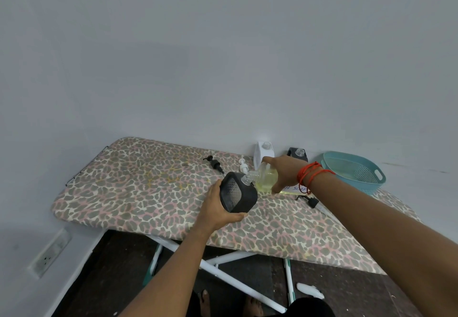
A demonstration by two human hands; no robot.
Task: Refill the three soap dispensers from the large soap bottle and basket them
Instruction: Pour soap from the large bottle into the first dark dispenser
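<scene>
One dispenser, the black dispenser, is held tilted above the tabletop by the left hand, its grip wrapped around the body. The large soap bottle, pinched in the right hand, is tipped mouth to mouth against it; pouring is judged underway. Two open dispensers and the basket are waiting; steady alignment is needed next
</scene>
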